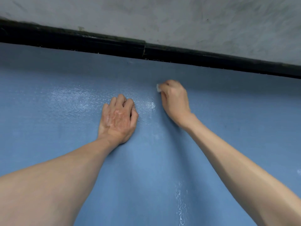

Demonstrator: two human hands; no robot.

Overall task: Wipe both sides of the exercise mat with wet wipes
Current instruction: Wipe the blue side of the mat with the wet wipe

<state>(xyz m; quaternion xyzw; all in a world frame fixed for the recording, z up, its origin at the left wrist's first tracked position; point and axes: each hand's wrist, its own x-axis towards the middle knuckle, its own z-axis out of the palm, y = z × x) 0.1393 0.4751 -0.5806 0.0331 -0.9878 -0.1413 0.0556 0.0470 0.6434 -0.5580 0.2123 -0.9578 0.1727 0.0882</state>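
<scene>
While your right hand (175, 101) pinches wet wipe (158, 87) on blue mat (65, 144) near far edge, left hand (118, 119) braces clenched, apparently empty; mat looks soft, light, slick where wet; grip 1 edge to flip.

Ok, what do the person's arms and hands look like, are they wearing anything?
Nothing worn shows: the left arm and right arm are bare to the frame's edge, no sleeves. The left hand and right hand have no gloves, rings, watch or bands in view.
</scene>
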